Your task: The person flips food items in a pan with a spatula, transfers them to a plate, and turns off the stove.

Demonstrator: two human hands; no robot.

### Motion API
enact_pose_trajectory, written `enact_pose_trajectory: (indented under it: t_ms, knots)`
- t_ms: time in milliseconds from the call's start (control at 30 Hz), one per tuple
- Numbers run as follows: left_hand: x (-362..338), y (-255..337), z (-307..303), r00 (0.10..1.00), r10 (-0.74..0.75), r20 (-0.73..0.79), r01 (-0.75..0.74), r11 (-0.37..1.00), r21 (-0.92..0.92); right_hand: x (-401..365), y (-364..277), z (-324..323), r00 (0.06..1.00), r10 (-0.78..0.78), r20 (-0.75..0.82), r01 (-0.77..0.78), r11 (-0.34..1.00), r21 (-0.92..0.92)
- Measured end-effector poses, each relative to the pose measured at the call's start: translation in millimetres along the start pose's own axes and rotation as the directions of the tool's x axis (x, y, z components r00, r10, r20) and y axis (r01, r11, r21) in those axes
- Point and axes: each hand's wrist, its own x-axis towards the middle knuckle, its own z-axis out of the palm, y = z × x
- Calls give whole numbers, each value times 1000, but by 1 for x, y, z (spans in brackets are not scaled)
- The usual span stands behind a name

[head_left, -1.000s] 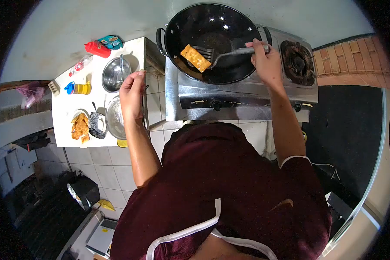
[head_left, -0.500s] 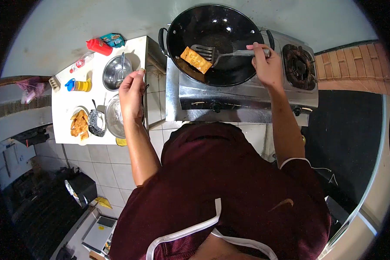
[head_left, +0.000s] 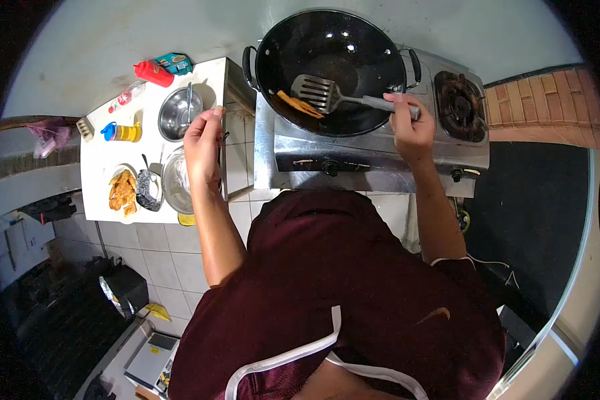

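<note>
My right hand [head_left: 413, 130] is closed around the grey handle of a slotted spatula [head_left: 317, 93]. Its metal head is inside a black two-handled wok [head_left: 353, 67]. Against the near left wall of the wok, a golden-brown fried slab [head_left: 300, 105] stands tilted almost edge-on beside the spatula's head. My left hand [head_left: 203, 143] hovers at the table's right edge with thumb and fingers pinched together; I cannot tell whether they hold anything. Near it are a steel bowl [head_left: 173, 115] with a utensil in it and a larger bowl [head_left: 175, 183], partly hidden behind my forearm.
The wok sits on a steel gas stove [head_left: 373, 150] with a second burner [head_left: 460, 107] at right. The white table [head_left: 97, 177] holds a plate of fried pieces [head_left: 122, 193], a black-patterned item [head_left: 148, 190], a blue-capped yellow bottle [head_left: 121, 131] and a red bottle [head_left: 153, 73].
The spatula has turned over and shifted slightly right with my right hand. The fried slab has gone from lying broad face up to tilted nearly on edge. My left hand stays in place.
</note>
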Motion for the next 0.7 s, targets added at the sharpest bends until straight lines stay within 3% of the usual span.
enact_pose_trajectory:
  t_ms: [133,200,300,433,567,633,700]
  knots:
    - [2,-5,0,1000,10,17,-10,1000,-10,11,0,4,998,65,-17,-64,998,24]
    - [0,-7,0,1000,9,11,-9,1000,-23,20,-10,7,969,212,-125,-224,970,-93]
    - [-8,-11,3,999,18,-42,-19,999,-31,38,-3,-1,971,232,-50,-235,969,-73]
    - [-20,-23,3,998,-22,-53,21,999,-28,58,-2,-1,983,182,34,-177,977,-117]
    - [-31,-39,0,998,-64,-4,64,998,-13,72,-8,1,995,82,62,-59,948,-313]
    - [-37,-47,2,991,-120,53,111,983,149,75,-9,-1,989,89,115,-51,953,-299]
    - [-39,-71,6,984,-55,171,3,956,293,81,-3,0,990,30,140,9,962,-275]
